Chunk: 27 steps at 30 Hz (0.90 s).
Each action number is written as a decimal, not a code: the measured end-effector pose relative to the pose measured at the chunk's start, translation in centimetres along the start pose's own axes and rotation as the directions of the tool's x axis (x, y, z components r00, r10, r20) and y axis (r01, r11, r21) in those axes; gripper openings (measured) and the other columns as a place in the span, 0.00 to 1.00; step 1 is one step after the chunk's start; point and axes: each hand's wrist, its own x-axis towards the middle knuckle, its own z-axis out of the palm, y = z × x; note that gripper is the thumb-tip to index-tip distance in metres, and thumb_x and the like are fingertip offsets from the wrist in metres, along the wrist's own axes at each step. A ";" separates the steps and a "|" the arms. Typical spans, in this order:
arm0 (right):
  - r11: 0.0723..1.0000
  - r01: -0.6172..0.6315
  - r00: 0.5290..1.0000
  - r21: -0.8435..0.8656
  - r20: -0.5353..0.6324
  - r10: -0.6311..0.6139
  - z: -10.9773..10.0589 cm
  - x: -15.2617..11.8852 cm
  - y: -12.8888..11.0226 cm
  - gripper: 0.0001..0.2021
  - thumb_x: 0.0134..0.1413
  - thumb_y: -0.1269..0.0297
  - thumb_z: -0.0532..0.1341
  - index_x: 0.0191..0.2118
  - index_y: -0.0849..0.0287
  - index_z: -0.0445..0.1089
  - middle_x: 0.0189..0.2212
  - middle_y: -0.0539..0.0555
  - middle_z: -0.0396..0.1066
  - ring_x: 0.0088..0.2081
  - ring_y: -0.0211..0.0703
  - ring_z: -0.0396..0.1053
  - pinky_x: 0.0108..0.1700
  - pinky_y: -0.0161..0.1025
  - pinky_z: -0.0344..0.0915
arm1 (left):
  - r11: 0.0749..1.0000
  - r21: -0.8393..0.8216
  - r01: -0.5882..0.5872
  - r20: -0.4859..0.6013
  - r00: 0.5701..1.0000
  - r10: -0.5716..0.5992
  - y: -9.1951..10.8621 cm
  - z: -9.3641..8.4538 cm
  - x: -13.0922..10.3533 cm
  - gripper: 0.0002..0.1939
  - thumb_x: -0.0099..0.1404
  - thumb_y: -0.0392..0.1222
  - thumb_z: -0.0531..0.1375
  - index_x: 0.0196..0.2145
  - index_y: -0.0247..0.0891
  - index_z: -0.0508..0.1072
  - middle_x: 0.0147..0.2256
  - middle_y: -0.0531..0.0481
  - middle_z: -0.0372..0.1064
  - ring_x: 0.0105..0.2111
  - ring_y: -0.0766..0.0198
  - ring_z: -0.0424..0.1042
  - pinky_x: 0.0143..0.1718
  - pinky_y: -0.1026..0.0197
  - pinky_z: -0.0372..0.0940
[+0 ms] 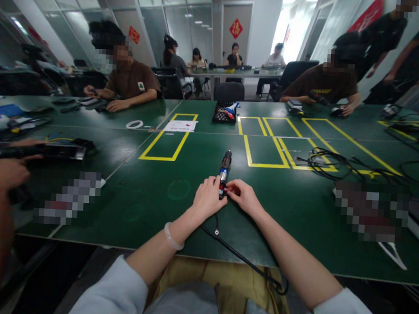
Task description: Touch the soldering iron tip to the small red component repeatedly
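Where the green table [149, 205] meets a co-worker's hand [2, 173] at 9 o'clock, a black device [59, 151] lies. White ring [134, 124] and paper [180, 125]: 11 o'clock. Left hand [209, 197]: centre, fingers curled around the tool [225, 170], which lies on the table pointing to 12 o'clock. Right hand [244, 195]: just beside, fingertips pinching the tool's red part [229, 190]. Cord [239, 256]: runs to 5 o'clock, off the table edge. Tray [224, 113]: 12 o'clock. Cables [324, 161]: 2 o'clock.

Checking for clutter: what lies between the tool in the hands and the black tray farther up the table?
Only bare green table, in the head view.
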 end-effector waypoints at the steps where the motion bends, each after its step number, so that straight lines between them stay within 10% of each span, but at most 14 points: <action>1: 1.000 0.014 1.000 -0.007 0.010 -0.014 -0.1 0.0 -0.1 0.08 0.51 0.72 0.61 0.39 0.58 0.71 0.30 0.50 0.66 0.29 0.36 0.63 0.34 0.34 0.61 | 1.000 0.001 -0.002 -0.003 1.000 0.002 0.0 0.0 0.0 0.31 0.59 0.51 0.56 0.57 0.36 0.57 0.48 0.39 0.61 0.46 0.51 0.64 0.43 0.53 0.60; 16: 0.974 0.108 0.993 -0.200 0.068 -0.096 -0.7 -0.3 -0.7 0.13 0.53 0.75 0.58 0.40 0.56 0.76 0.37 0.55 0.68 0.37 0.41 0.68 0.40 0.37 0.64 | 1.000 0.013 -0.002 -0.013 1.000 0.002 0.7 0.1 0.4 0.33 0.60 0.53 0.55 0.59 0.36 0.55 0.50 0.37 0.60 0.49 0.49 0.61 0.44 0.52 0.59; 27: 0.994 0.102 0.993 -0.025 0.055 -0.100 -0.9 -0.4 -1.0 0.18 0.53 0.77 0.54 0.47 0.57 0.72 0.35 0.54 0.70 0.34 0.39 0.67 0.40 0.36 0.65 | 0.993 0.111 0.031 -0.056 0.998 -0.025 0.1 0.0 0.9 0.33 0.62 0.57 0.52 0.60 0.35 0.56 0.46 0.38 0.62 0.46 0.50 0.62 0.43 0.52 0.59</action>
